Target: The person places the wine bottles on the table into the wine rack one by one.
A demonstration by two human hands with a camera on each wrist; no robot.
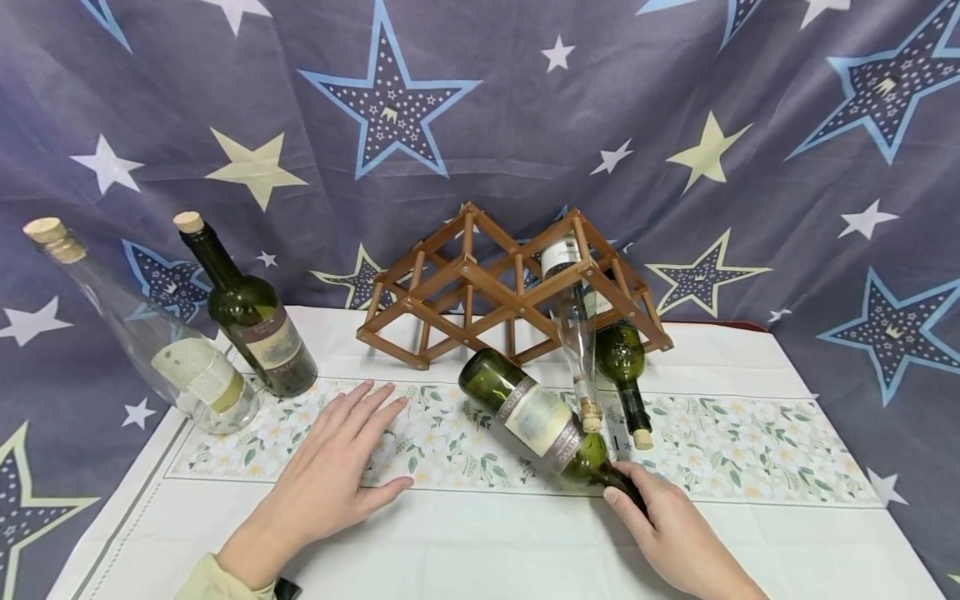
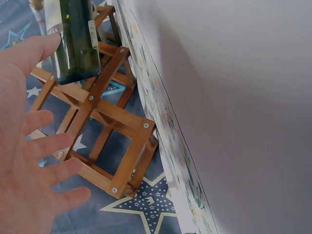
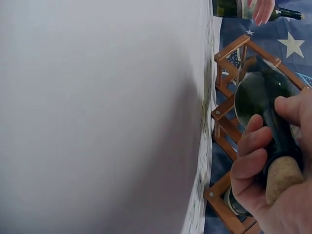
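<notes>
My right hand [image 1: 675, 529] grips the neck of a green wine bottle [image 1: 536, 421], which slants with its base toward the wooden wine rack [image 1: 467, 268]. In the right wrist view the cork [image 3: 282, 178] pokes out of the neck beside my palm. My left hand [image 1: 330, 471] hovers over the table with fingers spread and holds nothing. In the left wrist view the bottle's base [image 2: 78, 63] overlaps the rack. A clear bottle [image 1: 576, 333] and a second green bottle [image 1: 621, 354] lie in the rack's right side, corked necks toward me.
On the left stand a corked green bottle [image 1: 273, 342] and a tall corked clear bottle [image 1: 198, 375]. A floral runner [image 1: 750, 442] crosses the white tablecloth [image 1: 480, 542]. Behind the rack hangs a star-patterned cloth [image 1: 495, 142].
</notes>
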